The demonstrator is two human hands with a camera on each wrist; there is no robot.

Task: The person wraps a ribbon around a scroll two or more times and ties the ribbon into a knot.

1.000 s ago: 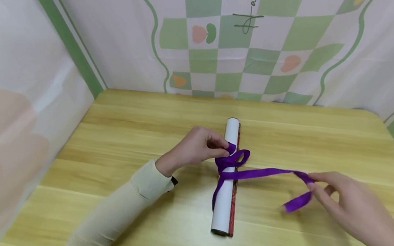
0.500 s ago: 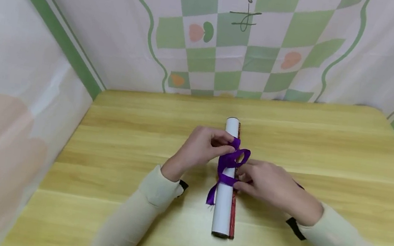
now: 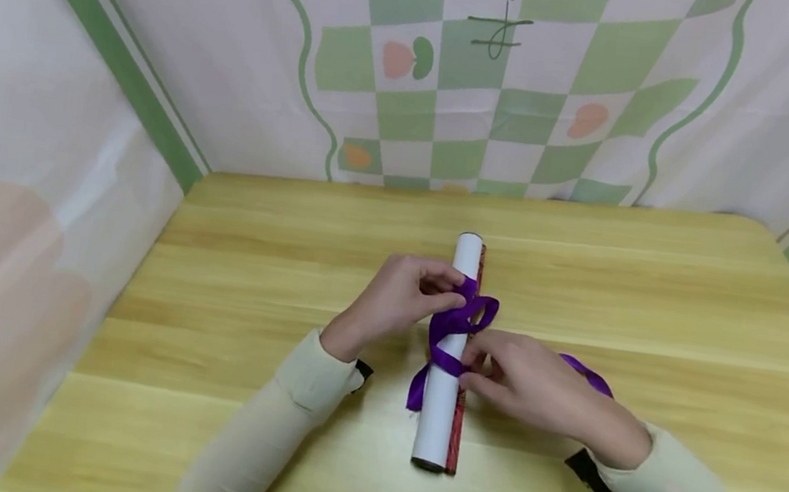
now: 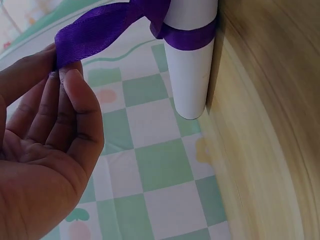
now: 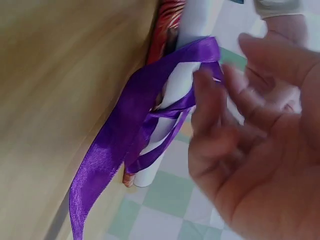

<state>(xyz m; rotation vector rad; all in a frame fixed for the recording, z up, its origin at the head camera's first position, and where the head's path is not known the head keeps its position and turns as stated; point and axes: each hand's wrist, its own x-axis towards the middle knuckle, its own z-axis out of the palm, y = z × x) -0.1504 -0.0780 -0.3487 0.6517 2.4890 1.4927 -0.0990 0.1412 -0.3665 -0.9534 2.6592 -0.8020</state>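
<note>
A white rolled-up tube, with a red patterned strip along its right side, lies lengthwise on the table. Purple ribbon is wound about its middle, with a loop standing out to the right. My left hand pinches one part of the ribbon between thumb and fingertips, plainly seen in the left wrist view. Beside the tube's right edge is my right hand, fingers loosely bent and blurred in the right wrist view. There, a long ribbon tail hangs over the tube, apparently outside the fingers.
The wood-grain table meets a fabric backdrop with green and white checks at the back. Another printed cloth hangs along the left. Dark bands show at both sleeve cuffs.
My right hand has come left from the far right, where it held the ribbon tail out, to the tube's side. The tail now lies behind that hand. The left hand keeps its pinch.
</note>
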